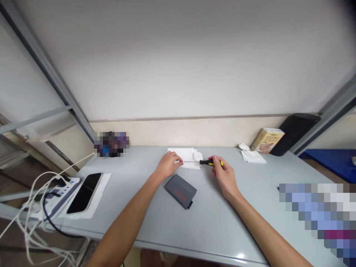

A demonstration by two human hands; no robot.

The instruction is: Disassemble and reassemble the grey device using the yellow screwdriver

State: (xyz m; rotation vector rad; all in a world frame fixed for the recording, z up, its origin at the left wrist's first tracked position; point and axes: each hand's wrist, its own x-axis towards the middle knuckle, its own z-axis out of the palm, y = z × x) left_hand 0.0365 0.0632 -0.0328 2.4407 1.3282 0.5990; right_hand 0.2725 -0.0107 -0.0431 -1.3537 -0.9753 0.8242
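A head-worn camera looks forward and down from above the near edge of a gray desk (219, 215), taking in its width and the wall (180, 66) behind.

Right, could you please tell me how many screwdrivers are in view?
1: a screwdriver, handle in the right hand, tip at the left hand; the gray case might hide others.
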